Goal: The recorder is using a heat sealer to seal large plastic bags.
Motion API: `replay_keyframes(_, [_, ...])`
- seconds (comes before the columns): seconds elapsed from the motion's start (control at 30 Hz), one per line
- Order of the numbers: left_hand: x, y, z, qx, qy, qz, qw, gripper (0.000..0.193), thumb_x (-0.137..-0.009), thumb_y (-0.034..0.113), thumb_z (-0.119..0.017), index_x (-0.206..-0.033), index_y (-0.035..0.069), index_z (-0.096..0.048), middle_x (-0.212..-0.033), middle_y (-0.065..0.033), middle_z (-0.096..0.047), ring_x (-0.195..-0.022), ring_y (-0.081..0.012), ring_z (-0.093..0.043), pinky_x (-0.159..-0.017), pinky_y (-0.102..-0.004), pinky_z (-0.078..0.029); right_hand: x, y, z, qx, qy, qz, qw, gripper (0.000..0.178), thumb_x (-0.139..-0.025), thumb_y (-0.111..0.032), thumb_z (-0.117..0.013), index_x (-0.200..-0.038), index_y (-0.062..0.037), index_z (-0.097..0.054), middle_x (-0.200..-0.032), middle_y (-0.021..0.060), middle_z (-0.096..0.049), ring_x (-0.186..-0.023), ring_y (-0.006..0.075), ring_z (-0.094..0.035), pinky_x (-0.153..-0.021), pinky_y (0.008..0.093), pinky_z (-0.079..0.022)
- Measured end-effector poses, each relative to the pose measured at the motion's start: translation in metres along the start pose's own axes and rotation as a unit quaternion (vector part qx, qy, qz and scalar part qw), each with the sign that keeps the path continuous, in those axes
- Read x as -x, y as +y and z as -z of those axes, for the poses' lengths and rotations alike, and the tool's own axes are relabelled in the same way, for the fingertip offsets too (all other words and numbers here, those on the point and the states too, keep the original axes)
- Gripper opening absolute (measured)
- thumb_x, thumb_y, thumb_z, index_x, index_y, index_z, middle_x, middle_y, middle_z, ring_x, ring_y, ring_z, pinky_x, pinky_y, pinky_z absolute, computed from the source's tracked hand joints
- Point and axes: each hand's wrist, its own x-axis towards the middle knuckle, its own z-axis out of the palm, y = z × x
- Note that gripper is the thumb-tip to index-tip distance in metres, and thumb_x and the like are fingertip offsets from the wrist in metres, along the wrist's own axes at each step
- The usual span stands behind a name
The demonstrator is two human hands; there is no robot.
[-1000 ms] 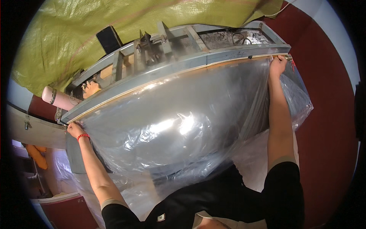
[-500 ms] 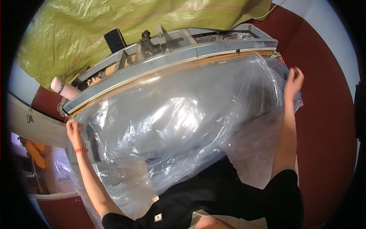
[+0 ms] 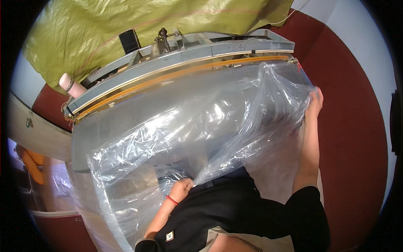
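Note:
A large clear plastic sheet [image 3: 168,130] lies loosely across a grey padded surface [image 3: 94,119], wrinkled and shiny. Close to my waist, my left hand [image 3: 181,189], with a red bracelet at the wrist, is closed on a gathered edge of the sheet. Off the right end of the grey surface, my right hand [image 3: 315,101] grips the sheet's far right corner, fingers pinched together. From my left hand the plastic runs in tight folds up to the right. Part of it hangs down at the lower left.
Behind the grey surface runs a long grey metal frame [image 3: 180,56] with orange strips along its near side. A black phone [image 3: 129,41] and a pink cylinder [image 3: 72,86] stand by it. A yellow-green woven tarp [image 3: 168,17] hangs behind. Dark red wall [image 3: 348,126] curves along the right.
My left hand has come from the far left corner down to my waist, now holding plastic. The sheet has slid toward me, baring the grey surface. My right hand moved slightly nearer.

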Motion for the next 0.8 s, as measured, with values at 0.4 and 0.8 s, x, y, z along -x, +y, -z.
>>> replay_keyframes(0.4, [0.296,-0.205,0.291,0.208,0.756,0.309,0.538,0.027,-0.079,0.02,-0.053,-0.093,-0.002,-0.056,-0.087,-0.0103,-0.058,-0.077,-0.0196,-0.054,-0.071,-0.0305,-0.043,0.202,-0.146,-0.272,0.064,-0.734,-0.097,0.669,0.045,-0.086,-0.02,-0.046,-0.127,-0.0039,-0.036,-0.107,0.0049,-0.055,-0.093,0.0095,-0.051,-0.064,0.0204,-0.04])
replay_keyframes(0.8, [-0.039,0.142,0.166,-0.01,0.282,-0.089,0.955,0.097,-0.059,0.028,-0.075,-0.132,0.004,-0.016,-0.136,-0.0151,-0.02,-0.124,-0.0291,-0.022,-0.101,-0.0396,-0.02,0.273,-0.117,-0.268,0.029,-0.826,-0.065,0.559,0.052,-0.078,-0.005,-0.057,-0.126,-0.0054,-0.037,-0.097,0.0039,-0.054,-0.086,0.0089,-0.049,-0.075,0.0222,-0.041])
